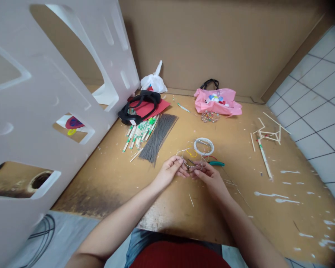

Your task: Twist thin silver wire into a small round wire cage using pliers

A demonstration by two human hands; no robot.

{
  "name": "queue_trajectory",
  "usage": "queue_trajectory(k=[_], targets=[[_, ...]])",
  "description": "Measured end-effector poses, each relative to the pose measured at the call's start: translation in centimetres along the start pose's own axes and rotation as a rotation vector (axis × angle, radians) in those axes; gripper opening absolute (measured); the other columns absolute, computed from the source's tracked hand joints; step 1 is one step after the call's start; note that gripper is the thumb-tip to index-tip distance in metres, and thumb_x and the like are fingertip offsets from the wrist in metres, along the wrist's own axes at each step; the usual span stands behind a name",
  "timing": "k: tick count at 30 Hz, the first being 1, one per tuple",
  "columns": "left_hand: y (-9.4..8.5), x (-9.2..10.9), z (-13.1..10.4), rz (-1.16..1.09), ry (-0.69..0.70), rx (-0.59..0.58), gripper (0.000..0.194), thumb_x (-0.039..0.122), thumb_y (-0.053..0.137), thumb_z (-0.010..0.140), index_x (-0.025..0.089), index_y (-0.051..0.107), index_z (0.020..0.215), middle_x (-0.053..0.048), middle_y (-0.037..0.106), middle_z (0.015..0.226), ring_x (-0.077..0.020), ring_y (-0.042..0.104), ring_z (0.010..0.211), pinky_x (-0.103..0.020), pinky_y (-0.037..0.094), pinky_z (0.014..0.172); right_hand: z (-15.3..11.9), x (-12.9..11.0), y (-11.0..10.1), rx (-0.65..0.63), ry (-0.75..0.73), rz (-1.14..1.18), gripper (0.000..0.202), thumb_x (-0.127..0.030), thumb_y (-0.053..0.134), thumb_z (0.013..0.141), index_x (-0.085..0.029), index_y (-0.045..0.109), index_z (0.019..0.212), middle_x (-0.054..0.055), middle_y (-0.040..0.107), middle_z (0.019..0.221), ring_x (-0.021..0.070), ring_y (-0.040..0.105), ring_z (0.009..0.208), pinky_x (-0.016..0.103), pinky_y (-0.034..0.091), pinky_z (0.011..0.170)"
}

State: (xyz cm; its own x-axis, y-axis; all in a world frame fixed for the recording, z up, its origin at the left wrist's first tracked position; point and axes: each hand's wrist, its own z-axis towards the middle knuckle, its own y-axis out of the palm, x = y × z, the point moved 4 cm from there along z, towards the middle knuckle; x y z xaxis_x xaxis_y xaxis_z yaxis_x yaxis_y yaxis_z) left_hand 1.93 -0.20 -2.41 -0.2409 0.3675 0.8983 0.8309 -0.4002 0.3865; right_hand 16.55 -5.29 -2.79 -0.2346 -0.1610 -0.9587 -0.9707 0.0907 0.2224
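Note:
Thin silvery wire bent into loops [181,152] is held up between both hands just above the table. My left hand [171,169] pinches the wire's left side, thumb against fingers. On the other side, my right hand [208,174] is closed on the same wire, its fingertips close to the left ones. A tool with a teal handle [217,163] lies just beyond my right hand, its front partly hidden. Behind the hands are a white ring [203,140] with metal pieces inside it and a curled yellow strand [192,152].
Grey wires [160,137] lie bundled left of centre, beside paper-wrapped chopsticks [138,134] and a black strap [125,116]. A pink bag [231,100] stands at the back. To the right is a stick frame [270,136]. A white plastic panel [72,74] borders the left.

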Motion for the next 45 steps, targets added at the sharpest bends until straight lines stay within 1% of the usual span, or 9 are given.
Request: queue_trajectory(k=[6, 12, 15, 19, 27, 33, 39, 42, 45], targets=[[0.1, 0.1, 0.1, 0.000, 0.019, -0.009, 0.037, 0.047, 0.064, 0.073, 0.014, 0.053, 0.084, 0.000, 0.062, 0.070, -0.0118, 0.065, 0.058, -0.021, 0.049, 0.055, 0.2, 0.2, -0.2, 0.013, -0.048, 0.014, 0.026, -0.032, 0.069, 0.072, -0.024, 0.064, 0.096, 0.001, 0.069, 0.085, 0.0140, 0.062, 0.069, 0.031, 0.049, 0.069], [0.2, -0.3, 0.0, -0.046, -0.015, -0.031, 0.032, 0.043, 0.062, 0.076, 0.014, 0.053, 0.086, -0.001, 0.063, 0.071, -0.0131, 0.066, 0.060, -0.023, 0.050, 0.058, -0.2, 0.4, 0.5, -0.072, 0.014, 0.080, 0.030, -0.030, 0.069, 0.072, -0.027, 0.063, 0.101, 0.000, 0.066, 0.088, 0.0141, 0.061, 0.070, 0.032, 0.049, 0.067], [0.3, -0.6, -0.1, -0.070, -0.027, -0.049, 0.031, 0.042, 0.062, 0.077, 0.014, 0.053, 0.086, -0.002, 0.064, 0.073, -0.0132, 0.066, 0.061, -0.023, 0.050, 0.058, -0.2, 0.3, 0.5, -0.072, 0.009, 0.069, 0.029, -0.029, 0.070, 0.071, -0.026, 0.063, 0.100, 0.000, 0.065, 0.084, 0.0127, 0.060, 0.068, 0.030, 0.049, 0.066], [0.3, -0.6, -0.1, -0.069, 0.000, -0.023, 0.030, 0.041, 0.062, 0.077, 0.014, 0.055, 0.087, -0.002, 0.064, 0.074, -0.0118, 0.065, 0.062, -0.021, 0.049, 0.056, -0.3, -0.1, 0.4, -0.015, -0.031, 0.020, 0.025, -0.031, 0.069, 0.071, -0.024, 0.064, 0.095, -0.001, 0.063, 0.079, 0.0115, 0.059, 0.063, 0.029, 0.049, 0.064], [0.5, 0.9, -0.7, 0.063, 0.150, 0.010, 0.027, 0.035, 0.066, 0.074, 0.013, 0.054, 0.084, -0.003, 0.064, 0.077, -0.0146, 0.066, 0.070, -0.025, 0.052, 0.063, -0.9, -1.7, 0.2, 0.151, -0.146, -0.181, 0.019, -0.037, 0.066, 0.072, -0.020, 0.063, 0.080, 0.002, 0.065, 0.075, 0.0128, 0.058, 0.061, 0.030, 0.050, 0.061], [0.7, 0.7, -0.8, 0.076, 0.127, 0.013, 0.027, 0.035, 0.067, 0.073, 0.014, 0.053, 0.080, 0.000, 0.062, 0.069, -0.0124, 0.063, 0.063, -0.023, 0.049, 0.056, -1.0, -1.8, 0.4, 0.145, -0.161, -0.205, 0.018, -0.036, 0.066, 0.072, -0.020, 0.059, 0.074, -0.002, 0.060, 0.061, 0.0117, 0.056, 0.057, 0.026, 0.048, 0.058], [0.8, 0.2, -0.7, 0.103, 0.081, 0.008, 0.027, 0.037, 0.069, 0.071, 0.013, 0.057, 0.078, -0.002, 0.063, 0.064, -0.0100, 0.058, 0.058, -0.022, 0.046, 0.055, -1.0, -1.5, 0.7, 0.110, -0.176, -0.223, 0.018, -0.036, 0.065, 0.073, -0.019, 0.058, 0.074, -0.002, 0.059, 0.063, 0.0117, 0.056, 0.058, 0.026, 0.047, 0.059], [0.7, 0.2, -0.7, 0.113, 0.082, 0.012, 0.028, 0.038, 0.068, 0.071, 0.013, 0.057, 0.077, -0.002, 0.064, 0.065, -0.0100, 0.058, 0.058, -0.022, 0.046, 0.055, -0.9, -1.2, 0.4, 0.158, -0.183, -0.319, 0.019, -0.038, 0.063, 0.075, -0.019, 0.057, 0.075, -0.001, 0.058, 0.064, 0.0124, 0.055, 0.058, 0.026, 0.045, 0.057], [0.7, 0.2, -0.7, 0.125, 0.083, 0.023, 0.030, 0.040, 0.068, 0.071, 0.013, 0.056, 0.077, -0.002, 0.064, 0.064, -0.0100, 0.058, 0.057, -0.023, 0.047, 0.056, -0.8, -0.8, -0.2, 0.265, -0.236, -0.456, 0.019, -0.037, 0.063, 0.075, -0.020, 0.055, 0.078, 0.000, 0.058, 0.068, 0.0131, 0.055, 0.060, 0.026, 0.045, 0.057]])
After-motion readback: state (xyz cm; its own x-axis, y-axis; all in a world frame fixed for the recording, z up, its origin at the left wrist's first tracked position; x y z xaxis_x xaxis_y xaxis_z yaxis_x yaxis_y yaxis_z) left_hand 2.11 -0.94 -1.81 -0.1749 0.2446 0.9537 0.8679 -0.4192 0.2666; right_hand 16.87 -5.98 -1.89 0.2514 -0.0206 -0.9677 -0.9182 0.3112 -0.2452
